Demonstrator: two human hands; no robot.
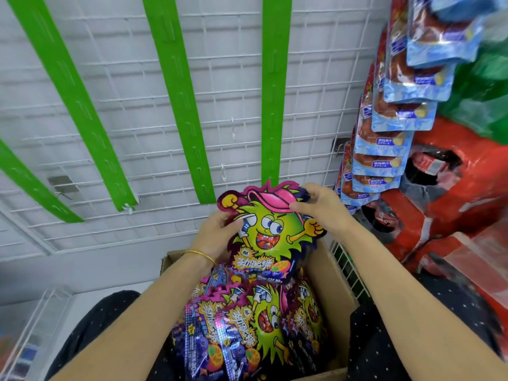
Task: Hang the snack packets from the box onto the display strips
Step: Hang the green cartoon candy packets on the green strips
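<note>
I hold one snack packet point(270, 232), shaped like a green cartoon monster with a pink cap, upright above the box. My left hand point(215, 233) grips its left edge, and my right hand point(320, 209) pinches its top right corner by the cap. The cardboard box point(328, 279) sits on my lap, filled with several more of the same packets point(247, 328). Several green display strips hang on the white wire grid; the nearest strip point(273, 105) ends just above the held packet, with another strip point(178, 100) to its left.
Blue and red packets point(390, 138) hang in a column at the right edge of the grid. Red bags point(445, 193) are piled on the right. A wire basket point(30, 334) stands at the lower left. A small metal hook point(61, 184) protrudes from the grid's left side.
</note>
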